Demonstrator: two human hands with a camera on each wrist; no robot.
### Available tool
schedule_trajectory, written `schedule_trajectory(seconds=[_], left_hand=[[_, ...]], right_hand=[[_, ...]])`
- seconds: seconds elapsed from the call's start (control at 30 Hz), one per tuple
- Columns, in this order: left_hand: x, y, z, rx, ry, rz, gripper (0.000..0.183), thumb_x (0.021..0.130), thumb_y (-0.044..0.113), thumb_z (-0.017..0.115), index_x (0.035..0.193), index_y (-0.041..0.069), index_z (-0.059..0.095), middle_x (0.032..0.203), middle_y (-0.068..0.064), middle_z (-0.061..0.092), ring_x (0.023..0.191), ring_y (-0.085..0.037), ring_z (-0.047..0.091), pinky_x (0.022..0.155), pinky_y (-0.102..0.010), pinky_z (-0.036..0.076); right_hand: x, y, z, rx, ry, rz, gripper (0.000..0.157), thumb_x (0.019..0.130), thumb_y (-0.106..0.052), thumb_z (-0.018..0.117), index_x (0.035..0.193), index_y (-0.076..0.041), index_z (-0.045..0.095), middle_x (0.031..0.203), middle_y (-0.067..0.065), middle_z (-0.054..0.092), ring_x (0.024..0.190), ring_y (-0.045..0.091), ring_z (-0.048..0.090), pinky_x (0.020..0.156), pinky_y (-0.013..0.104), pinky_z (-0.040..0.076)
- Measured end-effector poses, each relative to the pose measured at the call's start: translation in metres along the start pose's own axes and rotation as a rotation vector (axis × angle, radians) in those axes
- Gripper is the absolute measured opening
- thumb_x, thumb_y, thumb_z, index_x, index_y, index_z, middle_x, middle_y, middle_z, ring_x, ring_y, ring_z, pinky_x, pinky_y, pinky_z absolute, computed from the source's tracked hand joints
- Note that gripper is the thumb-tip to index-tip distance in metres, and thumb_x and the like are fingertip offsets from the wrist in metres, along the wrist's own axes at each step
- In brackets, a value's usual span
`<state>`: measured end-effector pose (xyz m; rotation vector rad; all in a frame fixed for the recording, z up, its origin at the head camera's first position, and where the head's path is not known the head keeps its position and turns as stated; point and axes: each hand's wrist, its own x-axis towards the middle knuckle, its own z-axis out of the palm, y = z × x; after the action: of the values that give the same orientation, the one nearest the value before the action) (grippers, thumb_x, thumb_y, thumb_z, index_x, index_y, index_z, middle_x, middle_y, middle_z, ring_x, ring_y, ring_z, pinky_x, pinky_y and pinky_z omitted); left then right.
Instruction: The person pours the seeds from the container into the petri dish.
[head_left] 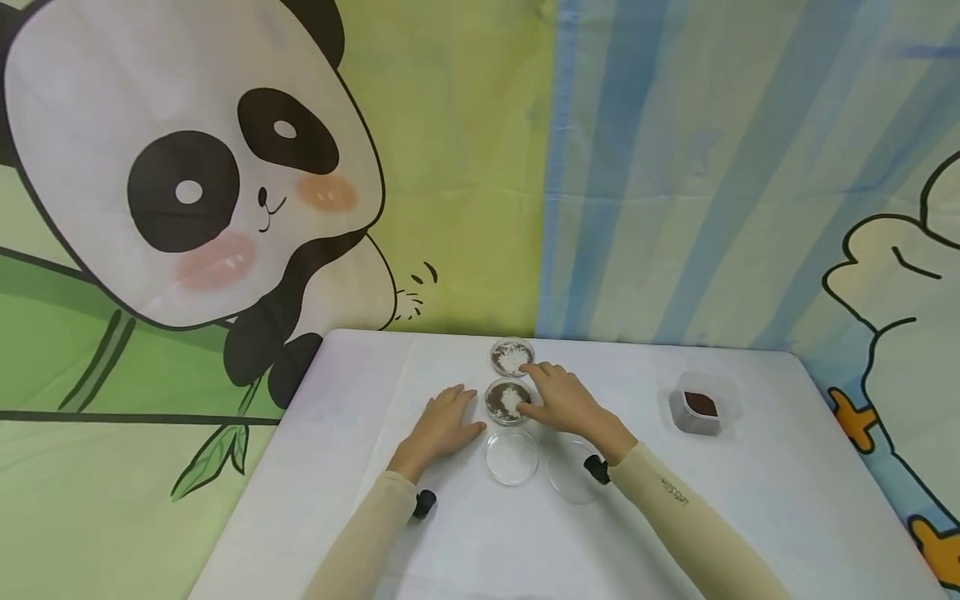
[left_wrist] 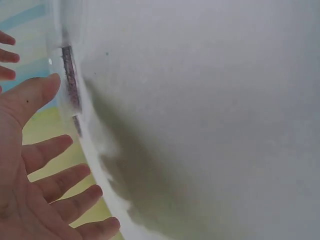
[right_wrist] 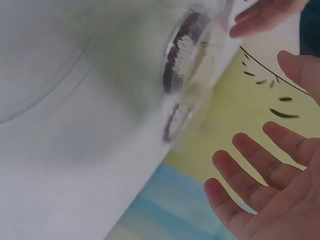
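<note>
Two round clear petri dishes stand one behind the other, each with dark crumbly material topped by white bits: the nearer dish [head_left: 498, 395] and the farther dish [head_left: 512, 358]. My left hand [head_left: 442, 422] is just left of the nearer dish, fingers spread and holding nothing. From the right, my right hand [head_left: 564, 402] reaches over the dishes' right edges with fingers extended; whether it touches them I cannot tell. In the right wrist view, the fingers [right_wrist: 250, 165] look spaced apart with nothing between them. A clear round lid or dish [head_left: 512, 457] lies in front.
A second clear round piece [head_left: 572, 472] lies partly under my right wrist. Farther right stands a clear tub [head_left: 696, 423] of dark brown granules. The white table [head_left: 787, 517] ends at a printed cloth backdrop [head_left: 465, 167] with a panda.
</note>
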<state>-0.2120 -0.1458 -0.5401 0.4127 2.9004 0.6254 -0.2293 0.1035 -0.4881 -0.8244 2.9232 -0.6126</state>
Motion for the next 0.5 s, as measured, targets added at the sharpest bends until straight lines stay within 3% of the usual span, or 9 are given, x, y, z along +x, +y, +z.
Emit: schedule_trajectory(seconds=[0.23, 0.5], left_hand=[[-0.03, 0.007, -0.004, -0.043, 0.088, 0.07, 0.067, 0.095, 0.046, 0.067, 0.147, 0.008, 0.049, 0.153, -0.018, 0.041, 0.14, -0.037, 0.038, 0.113, -0.054, 0.031], [-0.065, 0.022, 0.001, -0.097, 0.163, 0.129, 0.072, 0.092, 0.049, 0.07, 0.148, 0.009, 0.048, 0.152, -0.015, 0.043, 0.139, -0.034, 0.04, 0.111, -0.05, 0.036]], right_hand=[[-0.045, 0.01, -0.016, 0.058, 0.143, 0.027, 0.064, 0.093, -0.037, 0.072, 0.144, -0.006, 0.049, 0.136, 0.02, 0.055, 0.123, 0.04, 0.052, 0.097, 0.061, 0.043], [-0.098, 0.029, -0.015, 0.054, 0.318, 0.053, 0.059, 0.091, -0.03, 0.076, 0.138, -0.003, 0.054, 0.131, 0.019, 0.058, 0.118, 0.039, 0.055, 0.093, 0.059, 0.046]])
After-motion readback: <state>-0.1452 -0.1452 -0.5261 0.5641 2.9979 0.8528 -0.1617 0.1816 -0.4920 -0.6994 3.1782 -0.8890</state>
